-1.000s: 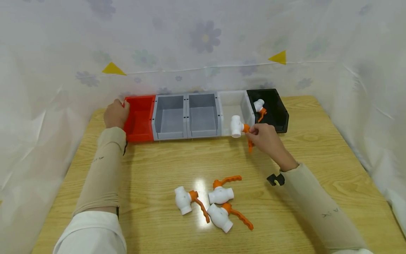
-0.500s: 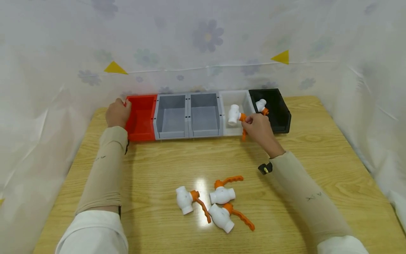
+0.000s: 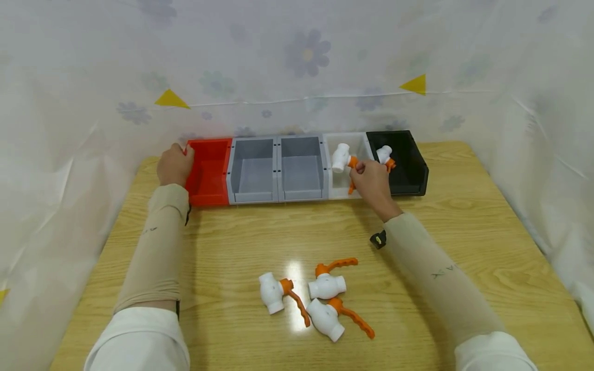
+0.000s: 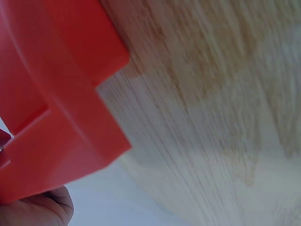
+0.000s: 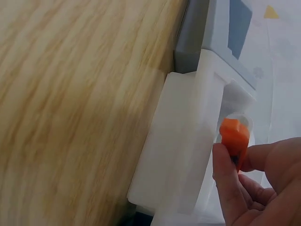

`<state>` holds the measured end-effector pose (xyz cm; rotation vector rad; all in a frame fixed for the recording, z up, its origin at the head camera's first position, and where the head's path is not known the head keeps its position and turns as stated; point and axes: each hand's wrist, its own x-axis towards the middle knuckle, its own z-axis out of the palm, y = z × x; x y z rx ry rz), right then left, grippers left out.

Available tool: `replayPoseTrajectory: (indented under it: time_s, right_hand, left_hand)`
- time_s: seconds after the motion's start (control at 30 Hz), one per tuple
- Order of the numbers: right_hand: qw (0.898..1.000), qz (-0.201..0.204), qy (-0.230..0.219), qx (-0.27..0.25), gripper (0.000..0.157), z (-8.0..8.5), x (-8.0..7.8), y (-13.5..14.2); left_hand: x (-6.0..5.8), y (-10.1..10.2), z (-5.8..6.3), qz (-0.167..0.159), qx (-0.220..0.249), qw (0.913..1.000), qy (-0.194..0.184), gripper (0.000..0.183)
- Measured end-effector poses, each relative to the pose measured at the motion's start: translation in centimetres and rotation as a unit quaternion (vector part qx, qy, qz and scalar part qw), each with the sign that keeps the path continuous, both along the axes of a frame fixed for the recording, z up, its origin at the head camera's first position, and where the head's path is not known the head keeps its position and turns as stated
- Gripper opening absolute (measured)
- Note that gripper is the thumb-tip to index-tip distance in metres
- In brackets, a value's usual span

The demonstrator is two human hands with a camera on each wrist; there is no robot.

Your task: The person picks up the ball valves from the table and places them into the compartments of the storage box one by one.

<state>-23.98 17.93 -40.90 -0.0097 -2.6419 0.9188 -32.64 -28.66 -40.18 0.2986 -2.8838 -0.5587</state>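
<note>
Over white bin (image 5: 176, 141), right fingers (image 5: 226, 181) bent

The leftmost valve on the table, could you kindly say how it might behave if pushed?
The leftmost valve would probably rock or swivel rather than roll far, as its orange handle juts out. It is likely stiff and fairly light, since it looks like moulded plastic.

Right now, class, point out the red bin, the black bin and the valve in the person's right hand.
Red bin (image 3: 210, 199), head view: its front wall.
Black bin (image 3: 409, 188), head view: its front wall.
Held valve (image 3: 341, 158), head view: its white body.
</note>
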Motion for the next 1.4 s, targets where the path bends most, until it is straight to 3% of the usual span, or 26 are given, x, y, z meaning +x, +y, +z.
replayPoseTrajectory:
  time_s: [0.2,0.53,0.87,1.2,1.4]
  right_hand:
    - [1.0,-0.021,-0.002,0.012,0.02,0.0,-0.7,-0.4]
    - [0.999,-0.011,-0.007,0.031,0.032,-0.2,-2.0,-0.6]
    - [0.999,-0.011,-0.006,0.039,0.028,-1.2,-3.1,-1.7]
    - [0.999,-0.009,-0.021,0.023,0.025,-1.4,-2.9,-2.1]
    - [0.999,-0.007,-0.01,0.031,0.034,-1.7,-2.9,-2.1]
  left_hand:
    - [0.1,0.3,0.2,-0.004,0.002,1.0,0.0,0.048]
    - [0.0,0.4,0.1,-0.008,0.007,0.9999,-0.001,0.049]
    - [0.1,-0.3,0.1,-0.002,0.012,0.9999,-0.005,0.048]
    - [0.1,-0.4,0.0,0.001,0.013,0.9999,0.003,0.049]
    - [0.1,-0.4,-0.1,0.002,0.01,0.9999,0.007,0.049]
